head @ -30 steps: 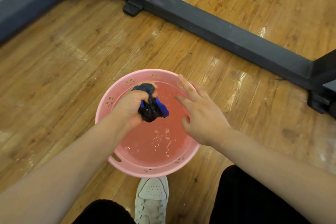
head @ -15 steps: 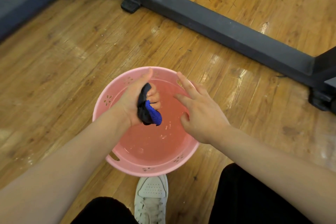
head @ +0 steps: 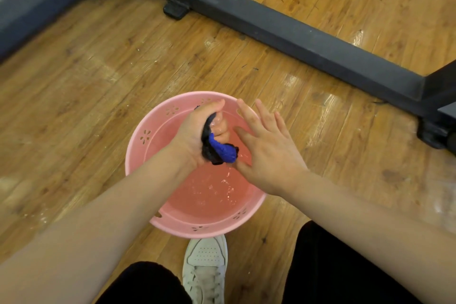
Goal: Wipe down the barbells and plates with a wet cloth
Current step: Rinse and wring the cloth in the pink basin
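Head cam, we note L hand [head: 197, 134] fisted round blue-black cloth [head: 220, 150] above pink basin [head: 145, 153] w/ water, R hand [head: 267, 153] fingers straight, spread, thumb possibly touching cloth, white shoe [head: 206, 269] below.

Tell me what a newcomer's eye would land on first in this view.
First the round pink plastic basin of water on the wooden plank floor, in the middle of the view. Over it, the left hand grips a bunched dark and blue wet cloth, while the right hand is spread open beside it. Beyond them, a dark metal rack base crosses the floor.
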### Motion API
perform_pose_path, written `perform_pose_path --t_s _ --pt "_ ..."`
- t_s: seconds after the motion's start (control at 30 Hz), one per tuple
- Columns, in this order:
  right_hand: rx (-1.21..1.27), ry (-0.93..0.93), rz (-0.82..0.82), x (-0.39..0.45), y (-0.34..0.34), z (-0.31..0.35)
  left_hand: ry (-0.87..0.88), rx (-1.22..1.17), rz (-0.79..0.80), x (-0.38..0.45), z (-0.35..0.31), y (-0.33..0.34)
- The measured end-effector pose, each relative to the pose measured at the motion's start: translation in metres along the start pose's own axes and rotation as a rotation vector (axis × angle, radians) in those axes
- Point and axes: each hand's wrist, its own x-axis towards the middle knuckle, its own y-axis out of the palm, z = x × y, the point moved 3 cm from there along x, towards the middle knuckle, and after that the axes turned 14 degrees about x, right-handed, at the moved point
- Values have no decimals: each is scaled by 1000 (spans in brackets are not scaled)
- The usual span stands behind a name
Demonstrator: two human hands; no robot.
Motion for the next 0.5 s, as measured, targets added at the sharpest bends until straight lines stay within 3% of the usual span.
perform_pose_path --t_s 0.1,0.3,0.5 --pt "48 0 -4 -1 1 1 10 -64 83 0 2 12" --pt "120 37 -21 -1 -2 2 -22 21 92 -1 13 10" --pt "66 77 -1 -1 -2 1 -55 483 364 -15 12 8"
